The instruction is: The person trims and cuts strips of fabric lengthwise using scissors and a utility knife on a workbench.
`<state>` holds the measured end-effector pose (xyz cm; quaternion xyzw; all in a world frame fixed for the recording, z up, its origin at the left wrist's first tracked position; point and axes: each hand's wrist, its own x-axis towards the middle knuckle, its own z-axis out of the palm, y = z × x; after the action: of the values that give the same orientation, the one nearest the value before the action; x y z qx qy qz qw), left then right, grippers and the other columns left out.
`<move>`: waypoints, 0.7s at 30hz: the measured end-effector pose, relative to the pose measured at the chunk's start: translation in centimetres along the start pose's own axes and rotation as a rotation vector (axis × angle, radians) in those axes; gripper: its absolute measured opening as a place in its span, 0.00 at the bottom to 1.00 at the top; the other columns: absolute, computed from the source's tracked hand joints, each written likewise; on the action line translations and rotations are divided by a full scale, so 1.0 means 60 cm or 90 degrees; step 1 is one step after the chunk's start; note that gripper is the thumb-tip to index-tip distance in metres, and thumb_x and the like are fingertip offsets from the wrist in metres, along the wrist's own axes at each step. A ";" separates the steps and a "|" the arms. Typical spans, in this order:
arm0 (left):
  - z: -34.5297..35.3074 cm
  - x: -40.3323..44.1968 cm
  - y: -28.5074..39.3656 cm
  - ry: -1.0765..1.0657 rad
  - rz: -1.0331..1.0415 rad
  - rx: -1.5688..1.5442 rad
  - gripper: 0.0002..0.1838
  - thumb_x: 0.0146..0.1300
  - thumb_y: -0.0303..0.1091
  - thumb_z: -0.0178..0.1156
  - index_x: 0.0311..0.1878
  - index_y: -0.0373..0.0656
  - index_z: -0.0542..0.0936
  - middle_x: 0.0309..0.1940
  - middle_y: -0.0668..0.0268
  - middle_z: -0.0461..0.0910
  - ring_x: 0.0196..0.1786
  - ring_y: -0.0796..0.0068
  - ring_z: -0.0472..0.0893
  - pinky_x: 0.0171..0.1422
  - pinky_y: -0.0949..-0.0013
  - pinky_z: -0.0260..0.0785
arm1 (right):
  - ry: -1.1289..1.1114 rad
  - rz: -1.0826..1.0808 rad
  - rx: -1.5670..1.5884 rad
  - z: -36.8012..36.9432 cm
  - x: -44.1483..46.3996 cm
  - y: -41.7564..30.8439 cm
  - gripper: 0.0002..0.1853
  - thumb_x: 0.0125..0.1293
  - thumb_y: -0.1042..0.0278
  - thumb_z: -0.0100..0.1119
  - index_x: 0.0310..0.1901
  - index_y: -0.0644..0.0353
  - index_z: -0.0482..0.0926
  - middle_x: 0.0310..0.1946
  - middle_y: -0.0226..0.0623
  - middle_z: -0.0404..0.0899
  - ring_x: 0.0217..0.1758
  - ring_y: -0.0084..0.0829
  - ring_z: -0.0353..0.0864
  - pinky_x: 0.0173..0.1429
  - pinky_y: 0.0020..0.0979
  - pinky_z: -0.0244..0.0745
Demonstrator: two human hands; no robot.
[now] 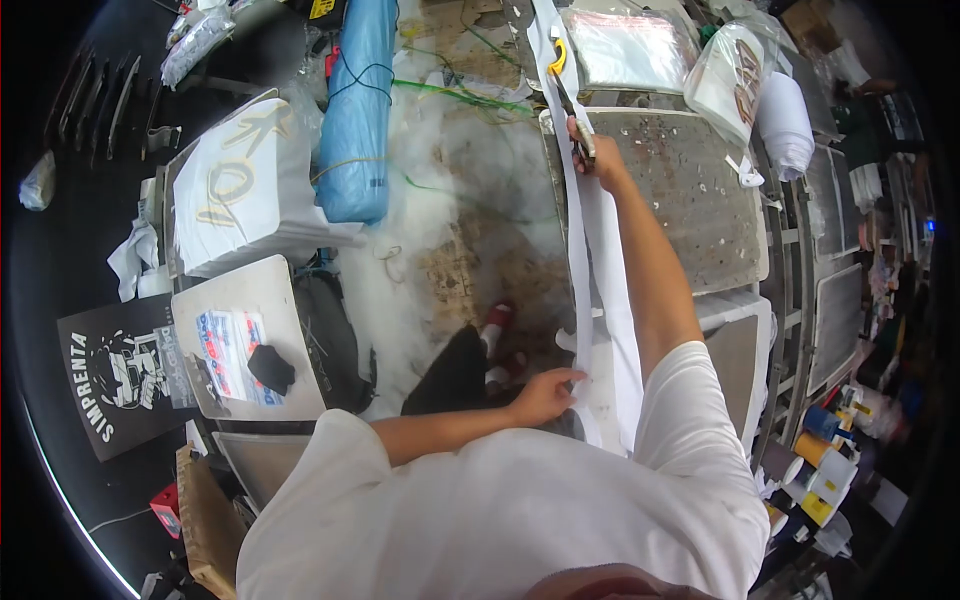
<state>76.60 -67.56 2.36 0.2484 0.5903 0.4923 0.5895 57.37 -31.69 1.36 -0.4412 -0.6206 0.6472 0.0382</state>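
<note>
My right hand [592,160] is stretched far forward, closed around a pair of scissors [584,142] with dark blades pointing away from me. Beneath the blades runs a long white strip of cloth or paper [580,240], parted lengthwise from a wider white sheet [622,340] along the board's edge. Just past the scissors' tips is a yellow curved object [557,56]; I cannot tell whether it is a separate tool. Close to my body, my left hand [543,397] pinches the strip's near part between thumb and fingers.
Grey boards [690,190] line the right side. At left are a stack of white printed pieces [245,190], a blue wrapped roll [357,120] and a board with a dark lump [270,370]. White fluff and green strings lie on the floor [450,220]. A white roll [785,125] stands at right.
</note>
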 end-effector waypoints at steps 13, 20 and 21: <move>-0.067 0.103 -0.037 -0.253 0.062 0.141 0.23 0.52 0.24 0.63 0.54 0.43 0.81 0.44 0.54 0.82 0.37 0.68 0.85 0.42 0.67 0.76 | 0.010 0.041 -0.012 0.002 0.035 -0.017 0.26 0.60 0.38 0.63 0.30 0.58 0.79 0.17 0.28 0.74 0.16 0.19 0.71 0.19 0.22 0.59; -0.193 0.219 0.104 -0.590 -0.082 0.156 0.15 0.56 0.41 0.70 0.38 0.38 0.87 0.30 0.61 0.86 0.25 0.73 0.84 0.34 0.69 0.77 | 0.043 0.032 -0.016 0.016 0.029 -0.025 0.26 0.60 0.40 0.66 0.21 0.58 0.80 0.16 0.28 0.73 0.17 0.18 0.71 0.21 0.22 0.62; -0.239 0.257 0.133 -0.492 -0.071 0.236 0.12 0.57 0.37 0.68 0.34 0.36 0.87 0.29 0.59 0.86 0.25 0.74 0.84 0.32 0.69 0.77 | 0.035 0.042 -0.005 0.016 0.029 -0.023 0.25 0.60 0.41 0.66 0.22 0.58 0.81 0.16 0.28 0.74 0.18 0.18 0.71 0.21 0.22 0.62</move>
<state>58.01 -55.08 -0.18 0.4842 0.4169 0.2162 0.7382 55.03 -31.06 1.47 -0.4792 -0.6071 0.6330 0.0321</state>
